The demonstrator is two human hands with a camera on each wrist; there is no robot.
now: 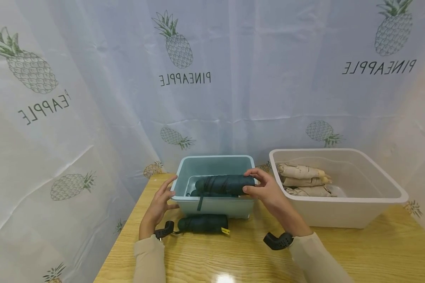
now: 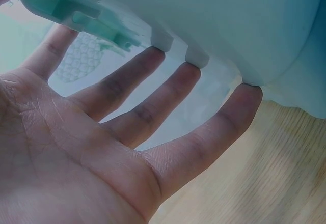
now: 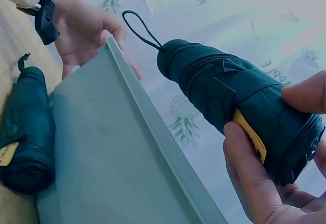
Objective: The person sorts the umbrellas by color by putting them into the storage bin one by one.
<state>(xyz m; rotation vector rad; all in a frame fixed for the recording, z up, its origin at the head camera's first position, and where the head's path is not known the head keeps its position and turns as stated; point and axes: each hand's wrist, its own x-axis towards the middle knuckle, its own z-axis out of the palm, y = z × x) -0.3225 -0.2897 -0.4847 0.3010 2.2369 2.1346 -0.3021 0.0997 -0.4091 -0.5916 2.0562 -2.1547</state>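
In the head view my right hand (image 1: 267,188) grips a folded dark green umbrella (image 1: 226,184) by one end, above the light blue bin (image 1: 216,206). Thumb and fingers pinch the umbrella (image 3: 239,96) beside its yellow tag in the right wrist view, and a cord loop hangs from the other end. Another dark umbrella (image 1: 209,194) is partly hidden below it inside the bin. My left hand (image 1: 158,202) is at the bin's left front corner. Its straight fingertips touch the bin's outer wall (image 2: 204,20) in the left wrist view. A third folded umbrella (image 1: 202,223) lies on the table before the bin.
A larger white bin (image 1: 334,212) stands to the right, with several beige wrapped bundles (image 1: 301,172) stacked inside. Behind both bins hangs a pineapple-print curtain (image 1: 233,98). The wooden table (image 1: 205,255) extends toward the front.
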